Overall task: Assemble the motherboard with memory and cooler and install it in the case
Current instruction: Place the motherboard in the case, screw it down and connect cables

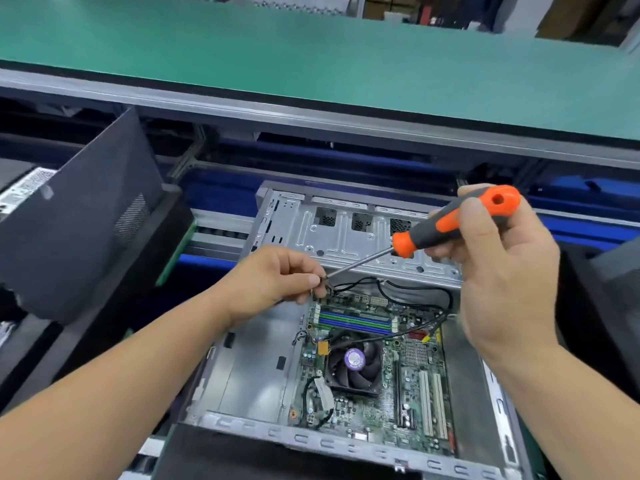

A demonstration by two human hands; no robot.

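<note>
Right now your left hand pinches something tiny at the tip of the screwdriver, and it is too small and too hidden by your fingertips to name. Your right hand grips the orange and grey handle, held up above the case, with the shaft slanting down toward your left fingers. The tip itself disappears behind them.

Taking the case as the landmark: the motherboard lies flat inside it, toward its right half. One cooler sits on the board, a single fan with a purple sticker at its hub. Beyond the fan, toward the far wall of the case, run the blue and green memory slots; whether sticks are seated in them is hard to make out. Two white expansion slots show on the near right of the board. Thin black cables loop over the far edge of the board, count unclear.

Left of the case, one dark side panel leans upright, its lower part cut off by the frame edge. Behind the case runs a green-topped bench.
</note>
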